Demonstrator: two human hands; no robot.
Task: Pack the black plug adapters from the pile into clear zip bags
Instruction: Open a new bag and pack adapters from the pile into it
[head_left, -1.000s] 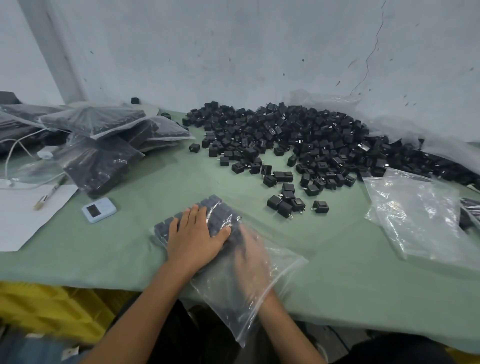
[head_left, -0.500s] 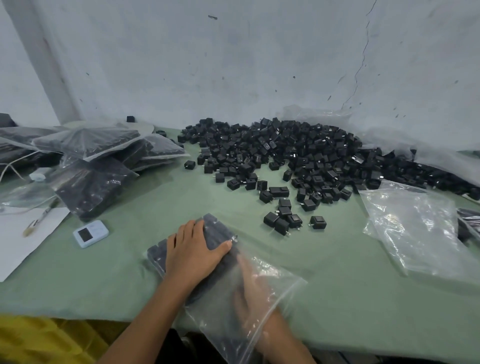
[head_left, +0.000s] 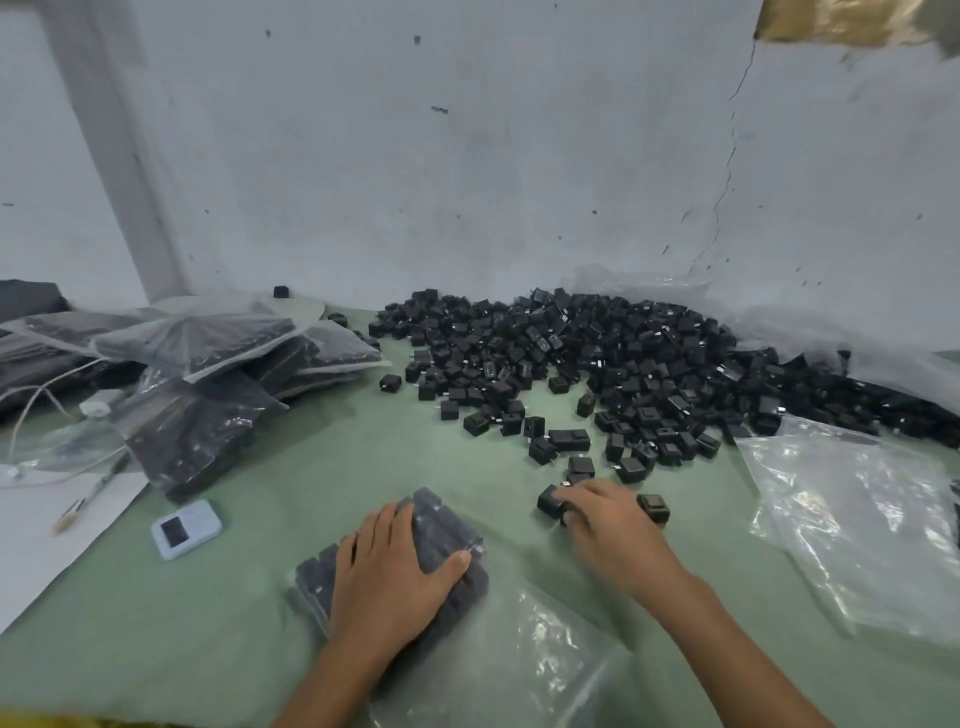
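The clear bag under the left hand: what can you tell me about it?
The clear zip bag is glossy, crinkled plastic lying flat on the green table near its front edge. Its far end is packed with rows of black plug adapters; its near end looks empty. The left hand presses flat on the filled part.

readable text: none in this view.
device (head_left: 186, 529): dark screen on a pale case, no figures legible.
paper (head_left: 31, 545): pale sheet at the bench's left edge, no writing legible.
adapters (head_left: 597, 353): small pale marks on some faces, too small to read.
bags (head_left: 208, 343): clear film over dark contents, no print legible.
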